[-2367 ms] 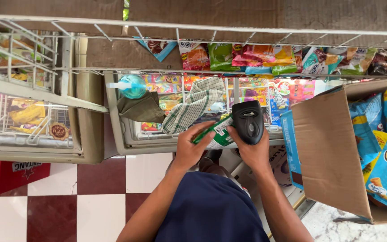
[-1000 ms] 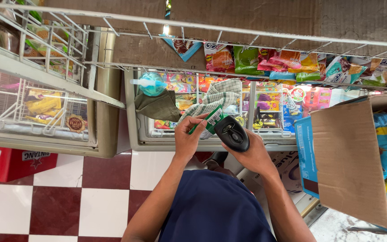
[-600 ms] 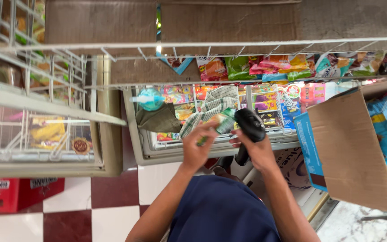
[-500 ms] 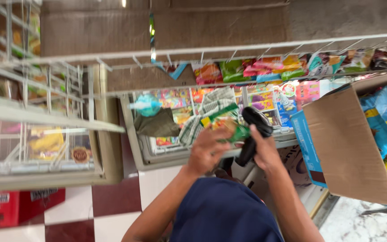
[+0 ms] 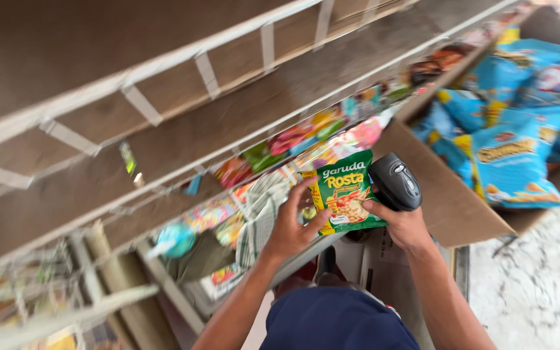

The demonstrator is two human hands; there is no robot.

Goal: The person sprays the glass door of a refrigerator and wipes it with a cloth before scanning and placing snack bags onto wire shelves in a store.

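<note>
Seen from above and tilted, a person's two bare hands meet at the centre of the frame over a small green snack packet (image 5: 348,191). The left hand (image 5: 291,227) has its grip closed on the packet's left edge, thumb across the front. The right hand (image 5: 404,223) pinches the packet's right edge with thumb and fingertip while the rest of its grip is wrapped around a black handheld scanner (image 5: 395,181), whose head sits just right of the packet's top. White wire shelves (image 5: 209,71) backed with brown board run diagonally across the upper left of the frame, close above the hands, with a row of bright snack packets (image 5: 306,136) hanging along a rail just beyond the fingertips. A folded checked cloth (image 5: 260,210) lies just left of the left hand. To the right, an open cardboard box (image 5: 448,201) of blue snack bags (image 5: 507,155) crowds the right hand. Pale marbled floor (image 5: 539,285) shows open room at lower right.
</note>
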